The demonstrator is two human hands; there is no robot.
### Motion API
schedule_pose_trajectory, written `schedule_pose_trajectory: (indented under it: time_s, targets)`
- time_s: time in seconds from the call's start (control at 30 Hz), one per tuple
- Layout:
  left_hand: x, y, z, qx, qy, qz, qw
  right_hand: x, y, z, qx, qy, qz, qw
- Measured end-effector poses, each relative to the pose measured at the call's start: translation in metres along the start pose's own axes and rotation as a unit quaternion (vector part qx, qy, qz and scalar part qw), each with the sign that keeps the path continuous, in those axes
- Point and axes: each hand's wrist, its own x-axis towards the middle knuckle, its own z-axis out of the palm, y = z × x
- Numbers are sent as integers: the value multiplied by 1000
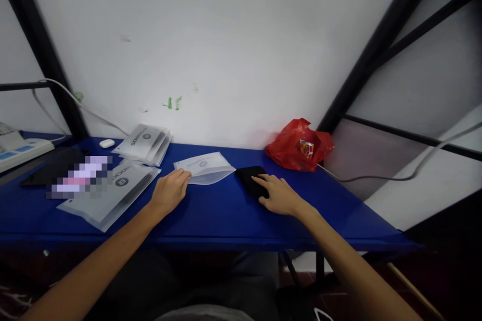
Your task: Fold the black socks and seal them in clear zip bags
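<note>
My left hand (171, 191) is closed in a pinch on the near left edge of a translucent white plastic pouch (205, 164). The pouch lies on the blue table, its mouth gaping a little toward the right and front. Just right of it lies a black, flat bundle that looks like folded cloth (251, 180), its left corner close to the pouch's mouth. My right hand (280, 194) grips this bundle from the right, fingers over its top and thumb at its near edge. The bundle's underside is hidden.
Several similar printed pouches lie left, in a back stack (141, 141) and a nearer pile (113, 195). A pixelated dark device (48, 170), a white earbud case (107, 143) and a power strip (26, 153) are further left. A red plastic bag (288, 148) sits back right.
</note>
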Motion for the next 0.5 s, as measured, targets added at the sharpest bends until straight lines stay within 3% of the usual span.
schedule_pose_trajectory:
  time_s: [0.13,0.3,0.5]
  targets:
    - [0,0,-1,-8,-4,0,1000,3,2,7,-5,46,-27,999]
    - [-1,-2,0,-18,-3,-5,1000,10,6,10,24,36,-53,998]
    - [-1,-2,1,-17,2,-8,1000,14,2,11,24,67,-63,995]
